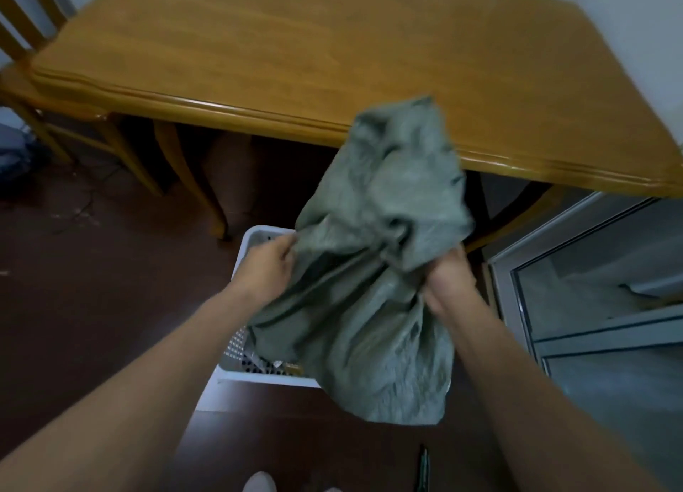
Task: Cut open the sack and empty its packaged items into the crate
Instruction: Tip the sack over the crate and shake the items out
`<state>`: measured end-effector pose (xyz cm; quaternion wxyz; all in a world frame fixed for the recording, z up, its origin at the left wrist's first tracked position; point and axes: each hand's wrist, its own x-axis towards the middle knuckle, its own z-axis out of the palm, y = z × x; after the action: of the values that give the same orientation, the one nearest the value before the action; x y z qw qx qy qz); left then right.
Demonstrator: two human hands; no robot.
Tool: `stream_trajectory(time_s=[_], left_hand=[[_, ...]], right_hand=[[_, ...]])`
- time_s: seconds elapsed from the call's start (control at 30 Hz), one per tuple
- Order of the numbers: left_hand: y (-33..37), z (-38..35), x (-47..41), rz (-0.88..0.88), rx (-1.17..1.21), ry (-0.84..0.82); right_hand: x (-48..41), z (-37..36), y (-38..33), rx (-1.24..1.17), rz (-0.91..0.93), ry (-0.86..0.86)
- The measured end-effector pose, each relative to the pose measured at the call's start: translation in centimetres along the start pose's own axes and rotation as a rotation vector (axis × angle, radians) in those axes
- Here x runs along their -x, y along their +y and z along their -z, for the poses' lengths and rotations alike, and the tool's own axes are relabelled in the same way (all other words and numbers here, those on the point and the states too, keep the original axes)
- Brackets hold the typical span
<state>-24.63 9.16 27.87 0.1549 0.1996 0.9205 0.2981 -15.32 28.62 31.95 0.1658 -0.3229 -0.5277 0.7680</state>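
This looks like the tipping-out step. The green sack (373, 255) hangs upside down between the two hands, right over the white crate (255, 240) that sits on the floor under them. A few small packets (273, 364) show in the crate, below the left hand (268, 266) and close to the sack's low edge. The sack looks floppy and nearly empty, so I think most things are out.

The left hand is closed tight on a bunch of the sack at its left side. The right hand (449, 283) is closed on the sack too, at its right side, with cloth folded over the fingers.

Next, I think the hands need to lift and shake the sack, keeping its low open end over the crate, so nothing falls on the floor.
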Motion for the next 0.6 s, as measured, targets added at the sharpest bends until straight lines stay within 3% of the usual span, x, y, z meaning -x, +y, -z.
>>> stream_trajectory(time_s=[0.07,0.1,0.17,0.23,0.3,0.4,0.53,0.6], left_hand=[[0.5,0.8,-0.4,0.023,0.307,0.164],[0.5,0.7,-0.4,0.023,0.31,0.116],[0.3,-0.2,0.2,0.074,0.24,-0.047],[0.6,0.1,0.4,0.162,0.327,0.054],[1.1,0.6,0.3,0.118,0.33,0.181],[0.9,-0.3,1.2,0.139,0.264,0.03],[0.5,-2.8,2.7,0.249,0.426,-0.204],[0.5,-4.9,3.1,0.283,0.312,-0.242]], right_hand=[[-0.9,0.1,-0.7,-0.234,0.037,0.01],[-0.8,0.1,-0.1,-0.238,-0.01,0.018],[-0.4,-0.3,1.6,0.016,-0.17,0.114],[-0.3,-0.5,2.0,0.052,-0.196,0.105],[-0.9,-0.4,1.4,-0.137,-0.129,0.065],[-0.8,-0.3,0.8,-0.293,-0.109,0.033],[-1.0,-0.8,0.7,-0.293,-0.094,0.048],[-1.0,-0.7,0.6,-0.358,-0.106,0.047]])
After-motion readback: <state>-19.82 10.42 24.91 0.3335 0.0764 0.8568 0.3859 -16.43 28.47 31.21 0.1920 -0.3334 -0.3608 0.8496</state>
